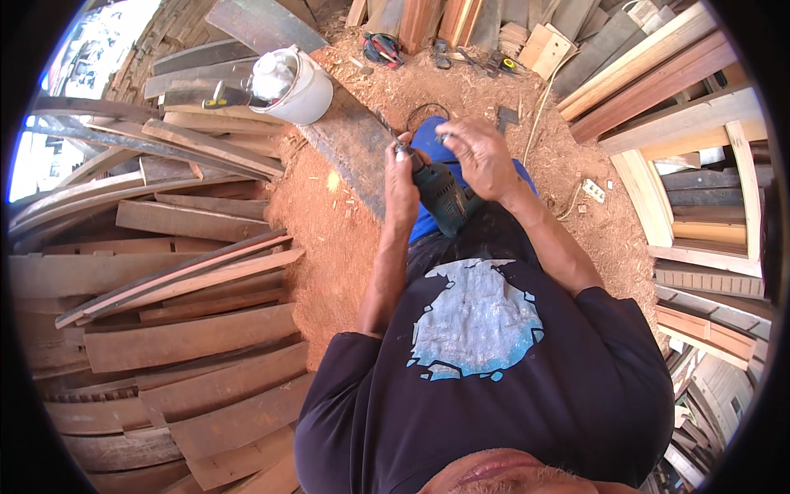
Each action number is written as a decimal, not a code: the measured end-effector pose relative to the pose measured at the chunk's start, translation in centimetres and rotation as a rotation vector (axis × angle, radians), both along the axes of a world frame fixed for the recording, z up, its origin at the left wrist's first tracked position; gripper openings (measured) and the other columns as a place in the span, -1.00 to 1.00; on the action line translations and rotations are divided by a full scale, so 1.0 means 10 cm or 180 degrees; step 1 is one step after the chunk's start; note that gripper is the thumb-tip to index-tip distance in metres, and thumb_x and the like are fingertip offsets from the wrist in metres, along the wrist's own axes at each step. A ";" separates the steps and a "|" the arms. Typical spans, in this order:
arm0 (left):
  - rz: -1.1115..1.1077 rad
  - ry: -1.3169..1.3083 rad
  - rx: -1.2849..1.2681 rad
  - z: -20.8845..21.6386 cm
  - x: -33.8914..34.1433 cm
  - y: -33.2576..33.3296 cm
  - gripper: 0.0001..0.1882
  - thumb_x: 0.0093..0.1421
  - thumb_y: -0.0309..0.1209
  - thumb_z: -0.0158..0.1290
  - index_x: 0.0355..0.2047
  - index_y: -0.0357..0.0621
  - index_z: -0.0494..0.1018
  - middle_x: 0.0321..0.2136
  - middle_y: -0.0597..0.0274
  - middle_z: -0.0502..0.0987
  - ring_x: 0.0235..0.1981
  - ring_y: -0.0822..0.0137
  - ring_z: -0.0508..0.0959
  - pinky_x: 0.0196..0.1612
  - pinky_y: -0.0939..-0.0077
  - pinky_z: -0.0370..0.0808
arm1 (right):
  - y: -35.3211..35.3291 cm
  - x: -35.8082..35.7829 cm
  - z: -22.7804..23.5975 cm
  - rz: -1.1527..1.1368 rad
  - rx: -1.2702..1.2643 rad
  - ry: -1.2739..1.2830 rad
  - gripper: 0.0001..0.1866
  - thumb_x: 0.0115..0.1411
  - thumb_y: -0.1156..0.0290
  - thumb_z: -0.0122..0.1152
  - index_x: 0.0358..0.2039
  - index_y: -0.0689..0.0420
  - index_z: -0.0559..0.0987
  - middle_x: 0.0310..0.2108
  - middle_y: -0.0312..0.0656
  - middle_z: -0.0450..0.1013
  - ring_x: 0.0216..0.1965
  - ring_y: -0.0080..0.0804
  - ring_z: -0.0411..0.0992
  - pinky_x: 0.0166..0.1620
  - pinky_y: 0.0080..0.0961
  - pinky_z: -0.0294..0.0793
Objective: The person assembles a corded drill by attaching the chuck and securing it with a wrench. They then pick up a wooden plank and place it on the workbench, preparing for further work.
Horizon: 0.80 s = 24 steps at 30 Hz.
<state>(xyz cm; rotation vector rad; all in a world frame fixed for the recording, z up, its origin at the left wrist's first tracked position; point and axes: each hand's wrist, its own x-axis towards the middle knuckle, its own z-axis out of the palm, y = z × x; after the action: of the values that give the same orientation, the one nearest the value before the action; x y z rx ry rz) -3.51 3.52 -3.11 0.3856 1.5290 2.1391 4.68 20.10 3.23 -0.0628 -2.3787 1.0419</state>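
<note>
A dark green power drill (447, 198) rests against my lap, its long bit (385, 121) pointing away and slightly left. My left hand (401, 183) is closed around the drill's front end at the chuck. Just to the right, my right hand (484, 158) is raised over my blue-clad leg, apart from the chuck. Its thumb and fingers pinch a small metal piece (444, 137), too small to name surely. The drill's handle is partly hidden by my right wrist and my lap.
A white bucket (309, 97) holding a pale container stands on a wide plank (350, 156). A hammer (222, 95) lies at its left. Stacked boards (197, 342) fill the left. A power strip (593, 191) and a tape measure (506, 63) lie on sawdust.
</note>
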 end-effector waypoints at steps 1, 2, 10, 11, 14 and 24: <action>-0.0146 -0.0365 0.0527 -0.04 -0.03 -0.04 -0.54 0.51 -0.18 -0.13 0.23 -0.28 0.30 -0.22 0.17 0.54 -0.15 0.36 0.52 0.05 0.42 0.45 | -0.02 0.02 0.00 0.0020 -0.0235 -0.0070 -0.76 0.36 0.39 0.18 -0.05 0.23 0.60 -0.19 0.05 0.58 -0.08 0.04 0.54 -0.01 -0.17 0.51; -0.0320 -0.0268 0.0395 -0.02 -0.08 -0.09 -0.53 0.50 -0.18 -0.12 0.23 -0.29 0.30 -0.18 0.14 0.55 -0.11 0.34 0.54 0.06 0.42 0.46 | -0.06 0.03 -0.01 0.0051 -0.0460 -0.0163 -0.76 0.36 0.42 0.18 -0.03 0.24 0.60 -0.19 0.03 0.58 -0.09 -0.01 0.55 0.01 -0.20 0.51; -0.0168 0.0110 -0.0487 0.04 -0.06 -0.10 -0.65 0.39 -0.50 0.12 0.13 -0.34 0.37 -0.08 0.09 0.61 -0.08 0.34 0.64 0.03 0.46 0.57 | -0.11 0.06 0.03 -0.0096 -0.1252 -0.0526 -0.76 0.28 0.48 0.29 -0.05 0.19 0.61 -0.21 -0.02 0.58 -0.15 -0.11 0.58 -0.04 -0.28 0.54; -0.0089 0.0277 -0.0552 0.02 -0.05 -0.08 -0.65 0.38 -0.51 0.14 0.11 -0.35 0.37 -0.11 0.11 0.61 -0.09 0.34 0.64 0.01 0.47 0.57 | -0.09 0.06 0.03 -0.0069 -0.1061 -0.0597 -0.76 0.27 0.48 0.30 -0.06 0.19 0.61 -0.22 -0.02 0.58 -0.16 -0.12 0.57 -0.04 -0.27 0.54; -0.0064 0.0222 -0.0164 0.01 -0.03 -0.08 -0.60 0.44 -0.40 0.09 0.19 -0.36 0.34 -0.15 0.16 0.62 -0.12 0.37 0.64 -0.01 0.47 0.58 | -0.12 0.04 0.01 -0.0045 -0.1050 -0.0454 -0.78 0.24 0.47 0.34 -0.10 0.19 0.64 -0.24 -0.04 0.59 -0.17 -0.12 0.56 -0.04 -0.27 0.53; -0.0271 -0.0390 0.0155 -0.03 -0.12 -0.16 -0.59 0.52 -0.21 -0.05 0.14 -0.31 0.48 -0.19 0.20 0.66 -0.17 0.42 0.63 -0.01 0.47 0.56 | -0.16 -0.03 -0.04 0.0059 -0.0713 -0.0090 -0.80 0.22 0.53 0.34 -0.13 0.19 0.65 -0.25 -0.07 0.58 -0.20 -0.15 0.55 -0.08 -0.33 0.51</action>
<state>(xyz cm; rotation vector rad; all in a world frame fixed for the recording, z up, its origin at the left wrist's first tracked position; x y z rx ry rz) -4.72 1.95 -3.42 0.3238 1.3708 2.0966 4.39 18.46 2.80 -0.1374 -2.2815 1.3206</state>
